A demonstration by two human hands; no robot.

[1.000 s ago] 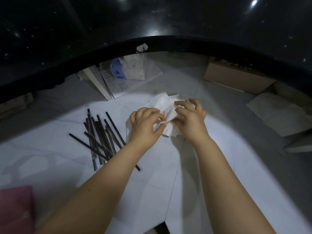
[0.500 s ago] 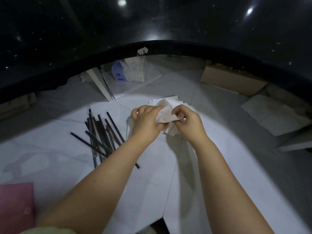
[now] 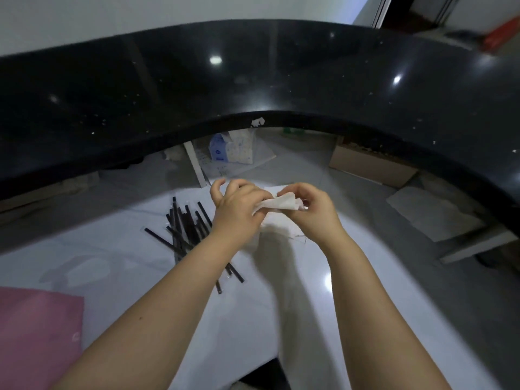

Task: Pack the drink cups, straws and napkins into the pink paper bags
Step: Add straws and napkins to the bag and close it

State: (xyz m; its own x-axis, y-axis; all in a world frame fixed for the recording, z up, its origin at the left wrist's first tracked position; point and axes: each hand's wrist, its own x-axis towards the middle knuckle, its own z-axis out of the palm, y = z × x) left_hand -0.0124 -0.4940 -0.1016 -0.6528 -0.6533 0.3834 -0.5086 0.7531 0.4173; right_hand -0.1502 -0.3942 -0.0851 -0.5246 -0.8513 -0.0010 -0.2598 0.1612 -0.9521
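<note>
A white paper napkin (image 3: 278,204) hangs lifted between my two hands above the white counter. My left hand (image 3: 237,211) pinches its left end, with the outer fingers spread. My right hand (image 3: 311,209) grips its right end with curled fingers. More white napkins (image 3: 284,228) lie flat on the counter just under my hands. Several black wrapped straws (image 3: 185,223) lie in a loose pile to the left of my left hand. A pink paper bag (image 3: 36,330) lies flat at the lower left corner. No drink cup is in view.
A black raised ledge (image 3: 253,88) curves across the back of the white counter (image 3: 112,266). Beneath it stand a blue and white tissue pack (image 3: 230,149) and a brown cardboard box (image 3: 371,167). White sheets (image 3: 433,212) lie at the right.
Both hands have lifted one napkin off the pile and bunched it between them. The view has tilted upward, so the black ledge and the pink bag show more.
</note>
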